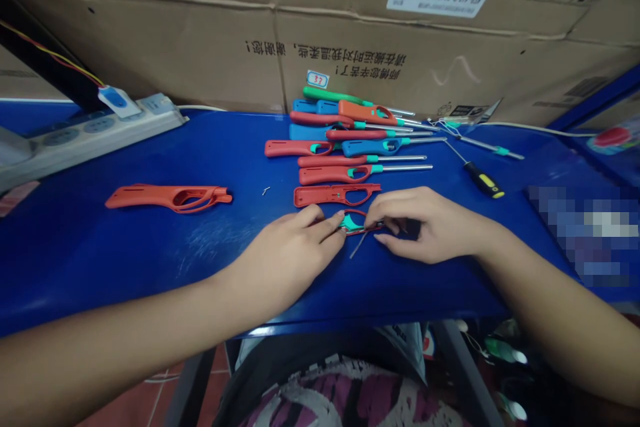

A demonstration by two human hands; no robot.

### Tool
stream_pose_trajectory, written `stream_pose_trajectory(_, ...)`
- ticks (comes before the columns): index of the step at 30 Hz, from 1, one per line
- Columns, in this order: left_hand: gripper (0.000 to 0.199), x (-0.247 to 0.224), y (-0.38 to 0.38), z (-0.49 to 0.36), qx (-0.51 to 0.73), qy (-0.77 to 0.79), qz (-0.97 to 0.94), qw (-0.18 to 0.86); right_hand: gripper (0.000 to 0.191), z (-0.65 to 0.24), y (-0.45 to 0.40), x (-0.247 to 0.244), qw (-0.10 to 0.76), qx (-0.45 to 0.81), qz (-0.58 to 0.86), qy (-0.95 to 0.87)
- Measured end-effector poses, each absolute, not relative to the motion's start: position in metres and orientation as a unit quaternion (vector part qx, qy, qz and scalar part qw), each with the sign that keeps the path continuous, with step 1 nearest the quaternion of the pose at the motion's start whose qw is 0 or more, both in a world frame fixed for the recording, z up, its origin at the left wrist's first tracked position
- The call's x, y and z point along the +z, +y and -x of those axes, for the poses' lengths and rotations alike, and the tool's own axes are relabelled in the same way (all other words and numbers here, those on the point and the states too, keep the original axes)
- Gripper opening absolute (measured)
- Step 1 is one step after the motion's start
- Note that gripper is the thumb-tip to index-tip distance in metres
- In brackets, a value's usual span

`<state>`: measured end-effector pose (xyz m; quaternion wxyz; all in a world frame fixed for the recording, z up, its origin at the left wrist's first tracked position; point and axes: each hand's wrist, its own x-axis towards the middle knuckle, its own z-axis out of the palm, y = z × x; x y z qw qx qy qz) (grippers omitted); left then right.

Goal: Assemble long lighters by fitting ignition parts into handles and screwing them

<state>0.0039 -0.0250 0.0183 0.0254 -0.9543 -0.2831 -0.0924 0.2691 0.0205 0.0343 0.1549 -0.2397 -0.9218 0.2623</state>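
Observation:
In front of me a red lighter casing half [361, 213] with a green trigger [352, 221] lies on the blue table. My left hand [305, 240] grips its left part, fingertips beside the trigger. At the casing's right end my right hand [430, 223] is closed in a pinch, with a thin grey wire-like strip [358, 245] sticking out below the fingertips. Both hands hide much of the casing. Just beyond lies another red casing half [320, 195]. Two tiny screws [266, 191] are to the left of it.
Several assembled lighters [345, 174] in red, blue, green and orange are heaped toward the cardboard box [200, 47]. An orange-red casing [145, 197] lies at left, near a power strip [95, 137]. A black-and-yellow screwdriver [483, 180] and a loose metal lighter tube [487, 145] are at right.

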Motion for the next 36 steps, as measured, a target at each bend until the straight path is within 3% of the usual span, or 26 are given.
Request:
stream_pose_trajectory(12, 0.035, 0.0199, -0.0280, -0.0057, -0.129, -0.294, 0.944, 0.080, 0.018, -0.2679, 0.0201, 0.0380, 0.173, 0.254, 0.223, -0.925)
stream_pose_trajectory(17, 0.036, 0.0189, -0.0277, -0.0088, -0.091, -0.304, 0.944, 0.091, 0.019, -0.2682, 0.0217, 0.0364, 0.178, 0.250, 0.223, -0.925)
stream_pose_trajectory(21, 0.040, 0.0192, -0.0259, -0.0110, -0.057, -0.309, 0.946, 0.080, 0.019, -0.2667, 0.0221, 0.0350, 0.179, 0.259, 0.224, -0.922)
stream_pose_trajectory(29, 0.046, 0.0180, -0.0292, -0.0041, -0.132, -0.325, 0.936, 0.020, 0.015, -0.2642, 0.0225, 0.0366, 0.190, 0.270, 0.233, -0.915)
stream_pose_trajectory(36, 0.041, 0.0200, -0.0250, -0.0055, -0.126, -0.369, 0.921, -0.020, 0.014, -0.2626, 0.0230, 0.0347, 0.211, 0.255, 0.227, -0.916)
